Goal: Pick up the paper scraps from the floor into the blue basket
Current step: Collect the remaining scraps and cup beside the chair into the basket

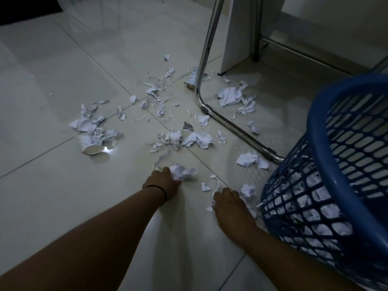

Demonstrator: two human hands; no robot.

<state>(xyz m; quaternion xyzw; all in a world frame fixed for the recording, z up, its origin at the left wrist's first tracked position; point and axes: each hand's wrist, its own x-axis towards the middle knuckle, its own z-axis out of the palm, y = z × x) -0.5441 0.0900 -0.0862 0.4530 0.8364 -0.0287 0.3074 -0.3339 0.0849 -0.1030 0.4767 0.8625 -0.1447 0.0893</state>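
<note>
White paper scraps lie scattered over the pale tiled floor, with clusters at the left (94,131), the middle (184,139) and beyond the chair leg (233,97). The blue basket (319,131) stands at the right, its mesh wall showing crumpled paper inside. My left hand (162,182) is closed on a crumpled paper ball (181,172) on the floor. My right hand (228,204) rests low beside the basket, fingers curled over small scraps (247,191); whether it grips them I cannot tell.
A chrome chair leg (201,85) bends down and runs along the floor toward the basket. A white panel (237,38) stands behind it. A paper cup (91,147) lies on its side at the left, and a small patterned tube (192,78) lies by the chair leg.
</note>
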